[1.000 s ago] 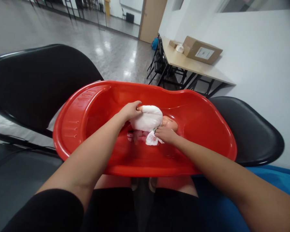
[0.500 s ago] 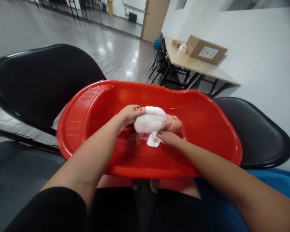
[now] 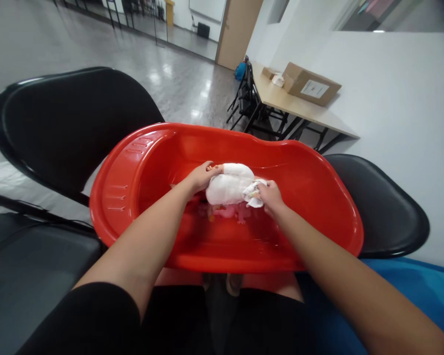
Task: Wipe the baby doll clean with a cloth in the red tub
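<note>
A baby doll point(image 3: 229, 186) wrapped in a white towel lies across the middle of a red plastic baby bathtub point(image 3: 133, 153), with a little water around it. Its pink limbs point(image 3: 231, 212) show below the towel, through the water. My left hand point(image 3: 202, 177) grips the towel-wrapped body at its left end. My right hand point(image 3: 272, 197) holds a small white washcloth point(image 3: 254, 193) against the doll's head end. That hand and cloth hide most of the head.
The tub rests across two black folding chairs point(image 3: 70, 128), with another black seat point(image 3: 377, 207) at right. A blue cloth point(image 3: 410, 281) lies at lower right. Farther off, a cardboard box point(image 3: 309, 85) stands on a beige table point(image 3: 303, 109) by a white wall.
My right hand has moved up from the doll's near side onto its head end, carrying the washcloth there. The doll's head is now mostly hidden. My left hand stays in place.
</note>
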Motion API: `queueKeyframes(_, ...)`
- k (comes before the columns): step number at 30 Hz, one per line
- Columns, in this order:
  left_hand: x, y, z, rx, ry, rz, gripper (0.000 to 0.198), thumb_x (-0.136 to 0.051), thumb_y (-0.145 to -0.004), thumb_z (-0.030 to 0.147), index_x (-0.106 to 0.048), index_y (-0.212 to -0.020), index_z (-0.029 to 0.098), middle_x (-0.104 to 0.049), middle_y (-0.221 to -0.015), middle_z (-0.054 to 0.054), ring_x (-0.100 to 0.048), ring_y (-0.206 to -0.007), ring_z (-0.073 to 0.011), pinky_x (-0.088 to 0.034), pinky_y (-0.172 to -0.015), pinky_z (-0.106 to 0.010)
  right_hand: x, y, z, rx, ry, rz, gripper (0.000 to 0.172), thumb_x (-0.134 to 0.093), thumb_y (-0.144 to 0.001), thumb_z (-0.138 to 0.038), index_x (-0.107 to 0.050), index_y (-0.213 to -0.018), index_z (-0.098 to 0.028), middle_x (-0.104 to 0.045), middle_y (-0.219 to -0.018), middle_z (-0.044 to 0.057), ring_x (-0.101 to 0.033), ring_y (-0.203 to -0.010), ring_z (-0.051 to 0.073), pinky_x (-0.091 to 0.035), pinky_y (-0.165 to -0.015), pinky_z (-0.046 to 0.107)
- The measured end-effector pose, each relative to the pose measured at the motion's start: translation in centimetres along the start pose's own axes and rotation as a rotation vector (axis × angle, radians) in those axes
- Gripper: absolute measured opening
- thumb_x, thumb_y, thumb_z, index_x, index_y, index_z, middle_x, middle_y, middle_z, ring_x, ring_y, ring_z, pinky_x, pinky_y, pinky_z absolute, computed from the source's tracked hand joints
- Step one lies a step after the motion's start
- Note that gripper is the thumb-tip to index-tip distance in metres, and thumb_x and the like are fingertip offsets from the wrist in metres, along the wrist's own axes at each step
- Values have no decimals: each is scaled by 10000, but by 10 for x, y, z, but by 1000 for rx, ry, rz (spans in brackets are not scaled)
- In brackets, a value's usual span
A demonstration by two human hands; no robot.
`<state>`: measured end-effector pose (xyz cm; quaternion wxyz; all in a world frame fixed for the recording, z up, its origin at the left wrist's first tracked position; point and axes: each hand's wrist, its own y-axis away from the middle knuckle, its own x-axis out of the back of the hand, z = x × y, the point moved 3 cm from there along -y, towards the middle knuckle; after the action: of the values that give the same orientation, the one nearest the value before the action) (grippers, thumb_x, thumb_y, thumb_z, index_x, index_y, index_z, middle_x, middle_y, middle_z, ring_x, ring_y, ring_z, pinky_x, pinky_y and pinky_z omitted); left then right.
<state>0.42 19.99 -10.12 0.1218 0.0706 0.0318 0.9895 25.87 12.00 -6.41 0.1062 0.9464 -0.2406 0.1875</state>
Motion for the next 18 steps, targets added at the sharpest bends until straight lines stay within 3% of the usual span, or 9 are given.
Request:
queueKeyframes(2,-2,1,0,0,53,-41,583,-685,-851,585,-632,-1265,179,-667,-1202,-126,-636,-1032,-240,-490,-830,-280,-18,5,-2,48,-51,30,244,-581,-783,-281,-555,-1003,-179,-634,-876,20,-595,-661,117,-475,-546,204)
queueKeyframes(5,-4,9,6,9,178,-107,431,-674,-875,535,-675,-1078,155,-684,-1067,-105,-620,-867,-188,-476,-740,-254,-38,7,-6,226,102,40,241,-612,-757,-334,-546,-942,-194,-620,-885,14,-580,-763,142,-479,-654,234)
queueKeyframes(11,-6,20,19,80,305,-181,301,-667,-901,431,-670,-994,145,-666,-908,-66,-567,-720,-144,-447,-648,-245,-70,23,-22,445,353,-76,234,-544,-759,-305,-565,-963,-192,-604,-1000,52,-530,-944,197,-447,-934,346)
queueKeyframes(15,-5,16,16,58,303,-180,276,-681,-894,410,-633,-949,143,-669,-925,-68,-591,-761,-147,-485,-700,-251,-98,45,-35,509,373,-197,225,-534,-772,-251,-575,-983,-182,-583,-1057,66,-526,-973,182,-440,-965,321)
queueKeyframes(18,-3,11,11,49,249,-166,298,-684,-885,433,-627,-965,151,-664,-907,-62,-610,-773,-162,-502,-698,-261,-115,62,-41,531,349,-345,177,-528,-777,-218,-574,-944,-182,-584,-1038,42,-541,-904,148,-466,-873,274)
